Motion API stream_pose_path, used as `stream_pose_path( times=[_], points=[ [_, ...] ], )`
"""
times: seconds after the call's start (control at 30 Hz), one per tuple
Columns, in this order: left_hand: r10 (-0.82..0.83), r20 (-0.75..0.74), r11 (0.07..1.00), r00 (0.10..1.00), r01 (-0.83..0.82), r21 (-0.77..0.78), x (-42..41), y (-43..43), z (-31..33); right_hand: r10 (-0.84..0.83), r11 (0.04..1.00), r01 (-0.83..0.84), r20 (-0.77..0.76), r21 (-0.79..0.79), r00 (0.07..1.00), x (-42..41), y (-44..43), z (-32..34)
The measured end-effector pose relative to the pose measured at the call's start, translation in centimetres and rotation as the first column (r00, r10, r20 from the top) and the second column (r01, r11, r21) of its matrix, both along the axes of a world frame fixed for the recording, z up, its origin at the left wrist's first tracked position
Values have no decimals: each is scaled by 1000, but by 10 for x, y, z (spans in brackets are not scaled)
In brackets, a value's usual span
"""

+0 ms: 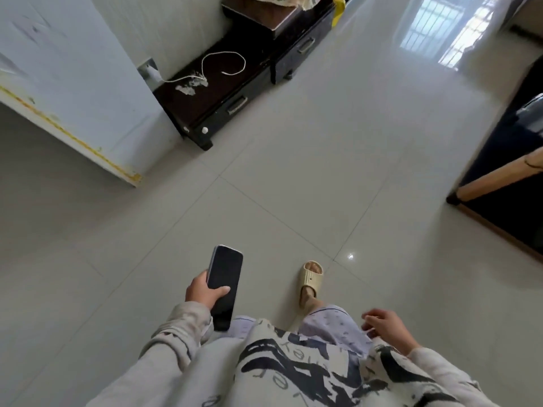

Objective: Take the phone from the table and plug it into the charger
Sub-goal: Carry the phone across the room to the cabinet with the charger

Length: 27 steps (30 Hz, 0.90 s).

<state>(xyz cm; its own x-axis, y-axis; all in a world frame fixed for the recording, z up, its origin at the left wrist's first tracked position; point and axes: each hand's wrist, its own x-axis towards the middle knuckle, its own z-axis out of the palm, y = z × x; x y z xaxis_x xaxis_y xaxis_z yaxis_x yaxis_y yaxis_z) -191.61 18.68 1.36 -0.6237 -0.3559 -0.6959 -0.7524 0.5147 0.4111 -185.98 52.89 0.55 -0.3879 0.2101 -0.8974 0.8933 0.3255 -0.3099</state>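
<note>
Patterned grey-and-black clothing (293, 365) fills the lower edge of the view, with both sleeves reaching forward. From the left sleeve, the left hand (204, 292) holds the phone (224, 286): fingers wrapped behind its left edge, thumb across the dark screen. Phone is carried face up in the air above the floor (323, 171), long axis pointing away from the person, screen unlit. Right hand (386, 326) hangs beside the right hip, fingers loosely curled and apart, holding nothing.

One foot in a cream slipper (311, 279) stands on the tiles just right of the phone.

Well ahead, against the wall, sits a low dark cabinet (217, 95) with drawer handles along its front. A white charger cable (226, 64) lies in a loose loop on the cabinet top, free end near the middle of the top. Its other end runs to a white plug (152, 74) in a wall socket at the cabinet's left rear corner. Pale scuffed patches mark the top near the cable.

A white panel (73, 83) with a yellowed edge juts from the left, beside the cabinet's left end. Dark furniture with a wooden leg (499, 174) stands at the right edge. Open tile lies between the person and the cabinet.
</note>
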Motion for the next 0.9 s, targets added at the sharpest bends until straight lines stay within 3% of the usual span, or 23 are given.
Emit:
stream_pose_path(
  times=[0.17,0.37,0.6,0.9],
  points=[
    [149,94,988,984,-144,-63,-24,26,0,44,987,-59,-104,-147,994,-126,20,16],
    [182,141,981,973,-171,-92,-69,45,-4,188,968,-210,-153,-135,970,-232,23,13],
    [375,91,927,923,-369,-71,-164,40,-17,302,947,-309,-90,-88,949,-334,20,-4],
    [281,7,959,960,-281,-23,-334,9,-1,351,935,-353,55,29,935,-461,24,-7]
  ],
)
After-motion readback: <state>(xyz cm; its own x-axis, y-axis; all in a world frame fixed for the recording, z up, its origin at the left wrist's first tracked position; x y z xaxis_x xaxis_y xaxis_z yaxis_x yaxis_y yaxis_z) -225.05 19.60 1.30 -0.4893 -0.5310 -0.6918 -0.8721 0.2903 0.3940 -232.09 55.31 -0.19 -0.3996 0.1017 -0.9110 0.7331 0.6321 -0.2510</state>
